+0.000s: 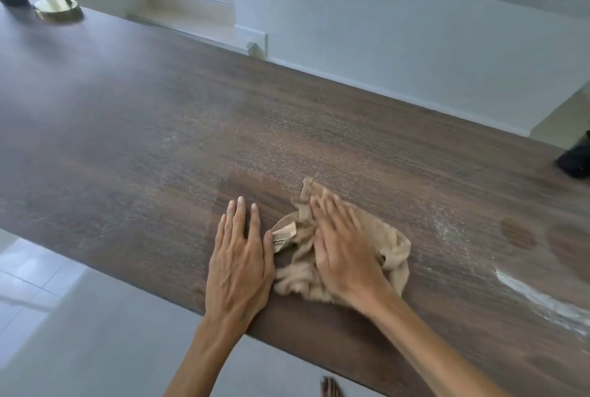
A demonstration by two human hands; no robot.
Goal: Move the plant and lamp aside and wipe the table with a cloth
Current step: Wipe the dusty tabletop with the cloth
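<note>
Head view is showing the left hand (239, 264) lying flat, fingers together, on the table (127, 147); the right hand (343, 251) is pressing spread on the crumpled cloth (394, 246). Far left, the lamp (59, 8) is standing, stem tilting up-left.

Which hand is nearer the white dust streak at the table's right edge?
Right. The right hand presses the cloth, nearer the dust streak; the left hand lies flat beyond the cloth's other side.
</note>
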